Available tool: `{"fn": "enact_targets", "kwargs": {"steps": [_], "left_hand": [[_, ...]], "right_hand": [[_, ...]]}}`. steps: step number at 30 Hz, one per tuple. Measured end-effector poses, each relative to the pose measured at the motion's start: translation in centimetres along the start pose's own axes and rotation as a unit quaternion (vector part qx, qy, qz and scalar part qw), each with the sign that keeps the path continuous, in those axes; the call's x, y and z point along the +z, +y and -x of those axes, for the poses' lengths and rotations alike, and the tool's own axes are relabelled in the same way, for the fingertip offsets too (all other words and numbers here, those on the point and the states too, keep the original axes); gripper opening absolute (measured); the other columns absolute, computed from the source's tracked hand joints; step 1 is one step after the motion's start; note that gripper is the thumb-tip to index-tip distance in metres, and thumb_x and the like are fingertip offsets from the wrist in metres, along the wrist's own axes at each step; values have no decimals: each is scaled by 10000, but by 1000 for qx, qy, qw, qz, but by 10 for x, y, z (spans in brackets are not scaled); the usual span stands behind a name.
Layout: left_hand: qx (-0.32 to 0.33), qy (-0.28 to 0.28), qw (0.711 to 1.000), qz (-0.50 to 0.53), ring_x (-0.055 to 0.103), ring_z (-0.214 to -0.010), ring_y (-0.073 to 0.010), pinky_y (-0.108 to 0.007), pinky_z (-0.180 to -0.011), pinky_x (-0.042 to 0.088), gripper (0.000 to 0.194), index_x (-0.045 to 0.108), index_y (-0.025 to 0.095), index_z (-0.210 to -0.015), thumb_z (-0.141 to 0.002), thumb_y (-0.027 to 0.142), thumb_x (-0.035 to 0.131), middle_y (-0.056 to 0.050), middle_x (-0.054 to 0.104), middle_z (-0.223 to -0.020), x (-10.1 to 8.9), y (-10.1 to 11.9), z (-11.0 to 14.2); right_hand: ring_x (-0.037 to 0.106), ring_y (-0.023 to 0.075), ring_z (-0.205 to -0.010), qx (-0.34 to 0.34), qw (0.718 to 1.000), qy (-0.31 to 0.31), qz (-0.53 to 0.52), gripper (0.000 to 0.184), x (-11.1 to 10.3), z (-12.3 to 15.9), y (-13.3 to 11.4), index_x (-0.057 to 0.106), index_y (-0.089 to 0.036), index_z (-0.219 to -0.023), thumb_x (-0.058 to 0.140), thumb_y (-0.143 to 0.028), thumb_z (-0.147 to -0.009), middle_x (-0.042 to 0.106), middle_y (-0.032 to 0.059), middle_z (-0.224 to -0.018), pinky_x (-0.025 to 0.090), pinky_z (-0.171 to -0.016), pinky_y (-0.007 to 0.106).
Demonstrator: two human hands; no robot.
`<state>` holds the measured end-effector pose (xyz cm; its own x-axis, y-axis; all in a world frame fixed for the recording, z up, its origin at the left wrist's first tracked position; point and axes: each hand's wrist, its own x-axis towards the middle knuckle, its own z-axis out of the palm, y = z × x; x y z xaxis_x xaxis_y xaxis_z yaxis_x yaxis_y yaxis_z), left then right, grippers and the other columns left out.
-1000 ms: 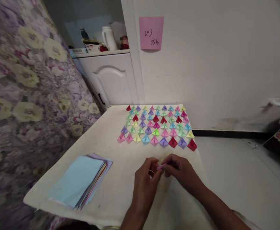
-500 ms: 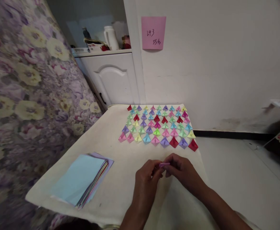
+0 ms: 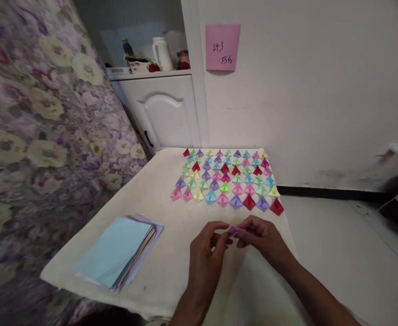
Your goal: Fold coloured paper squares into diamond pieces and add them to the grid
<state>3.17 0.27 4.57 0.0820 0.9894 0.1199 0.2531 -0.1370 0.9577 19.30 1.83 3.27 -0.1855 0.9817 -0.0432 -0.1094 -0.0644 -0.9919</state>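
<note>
A small folded piece of purple-pink paper [image 3: 235, 231] is pinched between my two hands over the front part of the table. My left hand [image 3: 208, 246] grips its left end with thumb and fingers. The right end is held by my right hand [image 3: 262, 235], thumb in front and fingers behind. Part of the paper is covered by the fingertips. Beyond my hands, several rows of small folded paper pieces [image 3: 236, 201] in red, purple, pink, blue, green and yellow stand on the cream table [image 3: 151, 181].
To the left lies a stack of coloured paper sheets [image 3: 117, 249], light blue on top. A floral curtain [image 3: 49, 136] hangs along the left side. Behind the table are a white cabinet [image 3: 165, 113] and a wall with a pink note [image 3: 222, 47]. A white jug [image 3: 162, 54] stands on the shelf.
The folded paper has turned slightly and shows more of its folded shape. My left fingers have opened a little around it. The whole view has shifted slightly.
</note>
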Motion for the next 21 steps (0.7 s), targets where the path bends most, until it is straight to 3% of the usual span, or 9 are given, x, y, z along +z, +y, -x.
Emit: {"fn": "enact_targets", "kwargs": {"steps": [4, 13, 21], "left_hand": [[41, -9, 999, -10, 631, -724, -133, -236, -652, 509, 99, 606, 200, -873, -833, 199, 516, -21, 621, -892, 1, -1, -1], [73, -2, 993, -93, 567, -653, -118, -222, -598, 474, 126, 601, 195, -833, -797, 130, 500, -8, 582, -791, 1, -5, -1], [74, 12, 991, -107, 552, -641, -116, -208, -559, 437, 123, 584, 188, -756, -779, 121, 484, -9, 560, -772, 2, -3, 0]], "right_hand": [[645, 133, -623, -4, 1000, 3, 15, 161, 2, 2, -1, 639, -171, -754, 694, -318, -722, 673, -2, -662, 517, -612, 244], [657, 146, -655, 0, 1000, -9, 26, 190, 3, 3, 1, 642, -171, -762, 682, -354, -726, 686, 7, -709, 528, -639, 261], [662, 161, -656, 4, 999, -18, 28, 227, 4, 4, 1, 634, -166, -753, 684, -385, -719, 692, 18, -706, 532, -642, 286]]}}
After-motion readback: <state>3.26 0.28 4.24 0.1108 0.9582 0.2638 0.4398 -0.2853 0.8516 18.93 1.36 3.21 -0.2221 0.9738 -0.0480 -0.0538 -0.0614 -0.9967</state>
